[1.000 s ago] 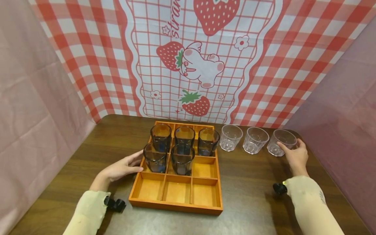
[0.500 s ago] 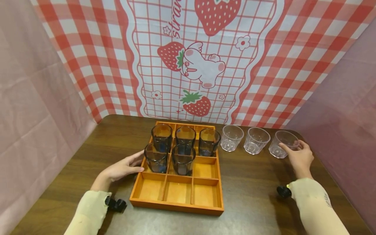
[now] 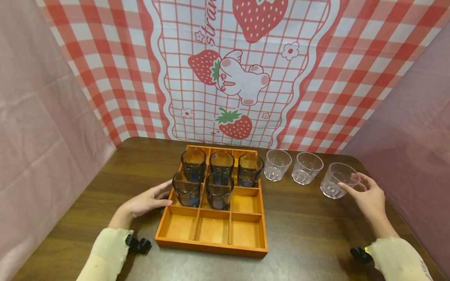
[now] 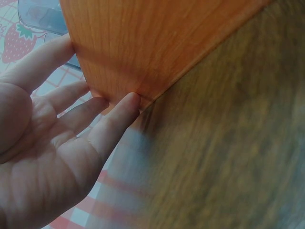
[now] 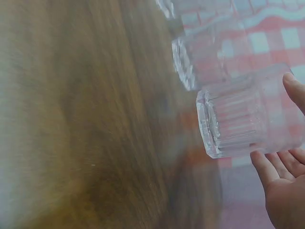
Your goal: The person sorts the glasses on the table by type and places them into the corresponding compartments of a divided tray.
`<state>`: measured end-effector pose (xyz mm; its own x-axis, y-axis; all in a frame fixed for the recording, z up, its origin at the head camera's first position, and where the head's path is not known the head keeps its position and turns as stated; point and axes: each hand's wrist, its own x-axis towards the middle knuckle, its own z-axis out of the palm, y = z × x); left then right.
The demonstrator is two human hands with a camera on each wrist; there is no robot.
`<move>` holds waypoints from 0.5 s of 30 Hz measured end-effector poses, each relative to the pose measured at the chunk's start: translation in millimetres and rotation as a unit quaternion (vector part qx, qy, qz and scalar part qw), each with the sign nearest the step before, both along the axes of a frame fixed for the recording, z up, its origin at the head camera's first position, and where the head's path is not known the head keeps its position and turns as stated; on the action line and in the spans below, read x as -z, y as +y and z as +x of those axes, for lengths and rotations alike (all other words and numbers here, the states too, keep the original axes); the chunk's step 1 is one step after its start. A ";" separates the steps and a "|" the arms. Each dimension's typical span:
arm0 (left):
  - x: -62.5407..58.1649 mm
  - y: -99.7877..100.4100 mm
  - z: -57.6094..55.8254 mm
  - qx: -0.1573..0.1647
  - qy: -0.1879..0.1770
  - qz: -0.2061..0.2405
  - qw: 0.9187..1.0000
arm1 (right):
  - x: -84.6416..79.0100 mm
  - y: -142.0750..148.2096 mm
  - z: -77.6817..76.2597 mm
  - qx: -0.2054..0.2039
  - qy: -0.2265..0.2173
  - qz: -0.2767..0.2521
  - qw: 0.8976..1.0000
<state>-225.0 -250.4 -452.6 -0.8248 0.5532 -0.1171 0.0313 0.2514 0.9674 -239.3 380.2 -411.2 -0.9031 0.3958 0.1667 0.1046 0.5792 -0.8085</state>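
Observation:
My right hand (image 3: 370, 195) grips a clear plastic cup (image 3: 334, 185) near its rim, thumb on one side and fingers on the other. In the right wrist view the cup (image 5: 233, 119) has a faceted base, and the hand (image 5: 288, 186) holds its upper part. On the left, my left hand (image 3: 145, 201) touches the side of an orange wooden tray (image 3: 211, 248) with compartments. Its fingertips press that wooden wall (image 4: 138, 43) in the left wrist view, fingers fairly straight. Several dark tinted glasses, such as the front one (image 3: 219, 191), stand upright in the tray.
Two more clear cups, one near the tray (image 3: 277, 166) and one farther right (image 3: 307, 168), stand on the brown wooden table (image 3: 302, 230). A red-and-white checked cloth (image 3: 351, 78) with strawberries hangs behind. Pink cloth (image 3: 45, 128) hangs at the sides.
My right hand has drawn the held clear cup nearer to me, away from the row of clear cups. The left hand, tray and dark glasses stay where they were.

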 end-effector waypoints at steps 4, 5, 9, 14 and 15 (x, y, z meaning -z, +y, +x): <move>-0.2 -0.1 0.0 0.001 -0.001 0.001 1.000 | -4.5 -8.9 16.7 -0.060 0.053 -0.002 0.997; -0.3 -0.1 0.0 0.001 -0.002 0.001 1.000 | -5.6 -12.0 20.5 -0.074 0.063 -0.005 0.995; -0.4 -0.4 0.1 0.002 -0.002 0.000 1.000 | -9.4 -27.4 34.3 -0.124 0.094 -0.010 0.988; -0.7 -0.2 0.3 0.002 -0.001 -0.001 1.000 | -16.2 -49.7 47.9 -0.184 0.127 -0.057 0.973; -0.8 -0.2 0.3 0.002 -0.001 -0.001 1.000 | -17.5 -54.3 50.0 -0.199 0.134 -0.071 0.968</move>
<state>-224.7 -250.6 -451.8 -0.8228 0.5557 -0.1194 0.0310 0.2535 0.9668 -189.3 325.9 -393.6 -0.9205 0.0619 0.3857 -0.3285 0.4117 -0.8501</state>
